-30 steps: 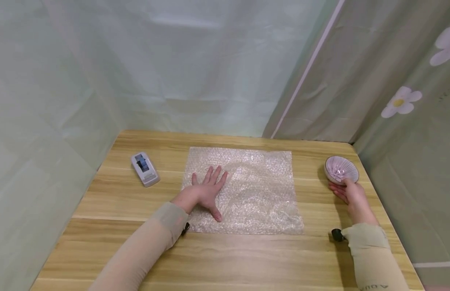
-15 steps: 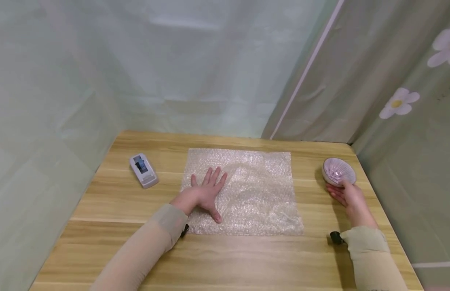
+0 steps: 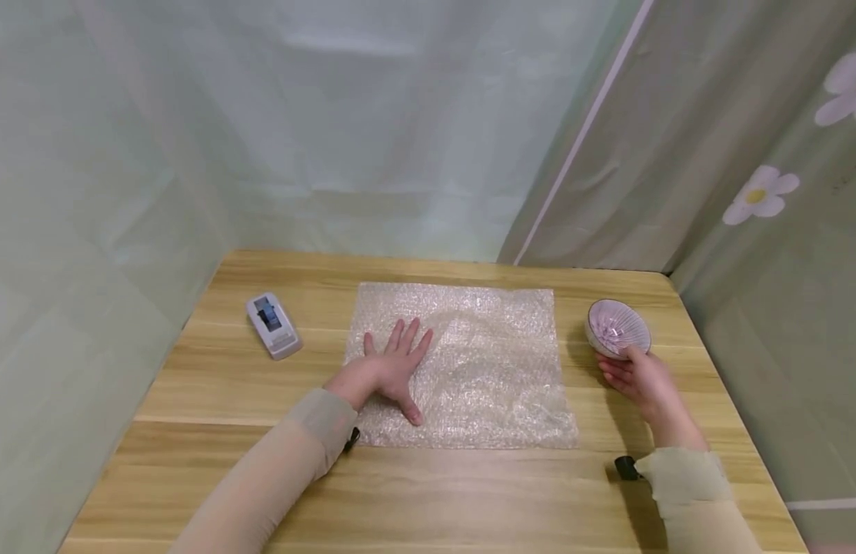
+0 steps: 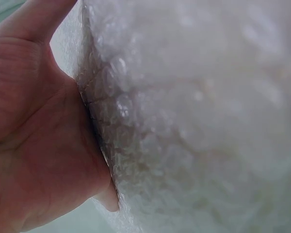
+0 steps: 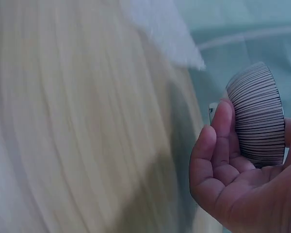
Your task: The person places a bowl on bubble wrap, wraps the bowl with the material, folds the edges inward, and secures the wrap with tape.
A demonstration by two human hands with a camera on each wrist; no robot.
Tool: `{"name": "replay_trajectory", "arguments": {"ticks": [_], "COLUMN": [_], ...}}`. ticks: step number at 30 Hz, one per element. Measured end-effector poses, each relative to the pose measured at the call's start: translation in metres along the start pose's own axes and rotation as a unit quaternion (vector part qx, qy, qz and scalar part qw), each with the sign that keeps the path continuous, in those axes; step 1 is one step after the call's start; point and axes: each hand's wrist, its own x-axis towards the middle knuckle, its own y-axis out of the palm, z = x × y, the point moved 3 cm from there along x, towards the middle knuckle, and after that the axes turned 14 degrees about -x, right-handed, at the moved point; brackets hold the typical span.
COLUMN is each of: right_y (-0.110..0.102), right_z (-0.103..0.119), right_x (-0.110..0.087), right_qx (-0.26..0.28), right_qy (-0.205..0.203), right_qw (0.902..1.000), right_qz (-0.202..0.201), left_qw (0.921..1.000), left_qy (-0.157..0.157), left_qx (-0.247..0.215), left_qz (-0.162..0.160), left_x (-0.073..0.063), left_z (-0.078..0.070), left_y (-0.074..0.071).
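A sheet of bubble wrap [image 3: 490,369] lies flat on the wooden table. My left hand [image 3: 394,372] rests on its left part with straight, spread fingers; the left wrist view shows the palm [image 4: 43,131] against the bubbles. To the right of the sheet, my right hand [image 3: 645,382] holds a small bowl [image 3: 617,327] by its near side, thumb at the rim and fingers beneath. The bowl is pale purple inside with fine ribs. Dark stripes run over its outside [image 5: 259,116] in the right wrist view, where it is held off the table.
A grey-white tape dispenser [image 3: 274,325] with a blue part inside lies on the left of the table [image 3: 455,500]. Hanging curtains [image 3: 400,154] stand close behind the table and along both sides.
My right hand has moved left with the bowl, from near the table's right edge toward the bubble wrap. The left hand has stayed in place.
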Motion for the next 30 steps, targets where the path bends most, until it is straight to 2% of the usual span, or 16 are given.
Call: {"name": "replay_trajectory", "arguments": {"ticks": [3,5,9,12,22,26,30], "right_y": [0.017,0.030,0.053,0.069,0.117,0.134,0.150], "right_z": [0.006,0.010,0.013,0.013,0.017,0.016,0.015], "right_x": [-0.004,-0.006,-0.010,-0.014,-0.017,-0.016,-0.016], "right_qx": [-0.020,-0.033,-0.050,-0.067,-0.093,-0.093,-0.090], "right_qy": [-0.026,-0.038,-0.051,-0.059,-0.060,-0.067,-0.072], "right_qw": [0.9994,0.9986,0.9972,0.9956,0.9921,0.9905,0.9892], "right_qz": [0.013,0.020,0.025,0.029,0.059,0.076,0.090], "left_qw": [1.0000,1.0000,1.0000,1.0000,0.9999,0.9999,0.9999], "left_qy": [0.008,0.002,0.005,0.006,-0.003,0.000,0.005], "left_qx": [-0.004,-0.003,-0.002,-0.004,-0.006,-0.010,-0.012], "left_qz": [-0.001,0.004,0.002,0.003,0.008,0.005,0.000], "left_x": [-0.002,-0.003,0.003,0.002,-0.007,-0.002,-0.003], "left_z": [0.000,-0.001,0.003,0.001,-0.006,-0.001,-0.002], "left_y": [-0.002,-0.004,-0.001,-0.001,-0.002,0.001,0.001]}}
